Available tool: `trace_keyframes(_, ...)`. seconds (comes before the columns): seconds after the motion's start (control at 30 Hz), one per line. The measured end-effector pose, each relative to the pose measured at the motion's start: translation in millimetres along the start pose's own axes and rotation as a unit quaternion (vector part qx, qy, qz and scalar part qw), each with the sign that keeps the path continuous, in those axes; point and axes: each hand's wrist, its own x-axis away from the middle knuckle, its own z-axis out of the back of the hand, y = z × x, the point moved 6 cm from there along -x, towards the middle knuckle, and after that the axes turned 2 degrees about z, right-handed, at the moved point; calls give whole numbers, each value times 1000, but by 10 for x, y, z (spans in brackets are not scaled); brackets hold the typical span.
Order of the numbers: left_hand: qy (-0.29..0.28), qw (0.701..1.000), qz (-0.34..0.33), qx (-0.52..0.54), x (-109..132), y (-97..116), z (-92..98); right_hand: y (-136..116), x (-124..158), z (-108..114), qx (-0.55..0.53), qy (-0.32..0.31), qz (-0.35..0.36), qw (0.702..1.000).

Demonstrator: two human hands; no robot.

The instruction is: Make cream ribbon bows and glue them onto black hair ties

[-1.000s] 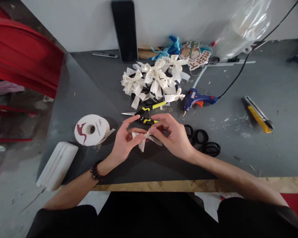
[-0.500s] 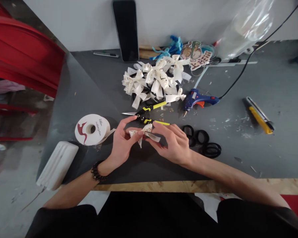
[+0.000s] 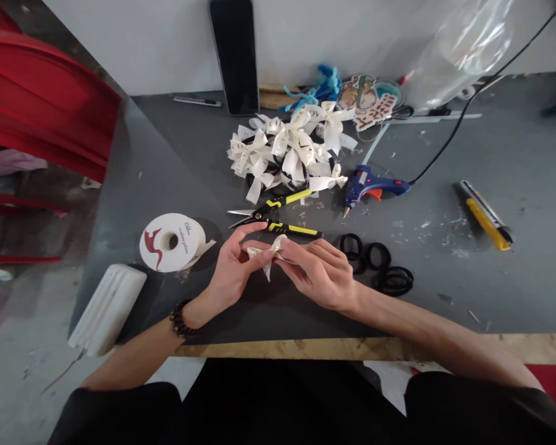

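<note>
Ribbon bow [image 3: 269, 252] near table edge [image 3: 306, 347]

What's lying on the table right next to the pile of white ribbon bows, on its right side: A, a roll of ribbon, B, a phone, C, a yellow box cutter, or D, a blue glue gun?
D: the blue glue gun lies just right of the pile of bows, its nozzle near the closest bow.

even soft daylight, faint shadows, sharp centre, edges stretched and blurred
</note>
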Motion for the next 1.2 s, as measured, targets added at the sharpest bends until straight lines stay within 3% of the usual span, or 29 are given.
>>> trace_keyframes(0.17,6,999,-23,-25,-1,14,27,13,1,-9,-20,-13,-37,999)
trace_keyframes(0.27,21,997,-48,-50,1,28,45,61,-34,9,-59,-15,-145,988)
trace_keyframes(0.33,30,996,-58,-61,6,28,54,117,-44,5,-110,-24,-244,963)
trace_keyframes(0.43,51,993,-72,-75,26,27,81,207,26,-77,-231,-54,-407,882)
trace_keyframes(0.57,63,989,-83,-108,56,29,98,194,216,-274,-449,-24,-571,687)
trace_keyframes(0.63,63,987,-79,-125,58,31,97,149,284,-342,-499,3,-613,612)
trace_keyframes(0.7,65,985,-76,-139,54,38,96,108,319,-380,-518,16,-638,570)
trace_keyframes(0.77,72,983,-81,-149,52,52,102,82,324,-395,-526,18,-650,549)
trace_keyframes(0.87,88,980,-100,-148,55,73,123,85,297,-386,-529,8,-647,549)
trace_keyframes(0.97,101,979,-112,-138,44,84,149,114,258,-362,-529,-11,-621,578)
trace_keyframes(1.1,106,984,-103,-100,-7,85,181,192,204,-279,-483,-33,-582,654)
trace_keyframes(1.2,90,990,-79,-79,-52,58,184,326,93,-125,-383,-66,-544,744)
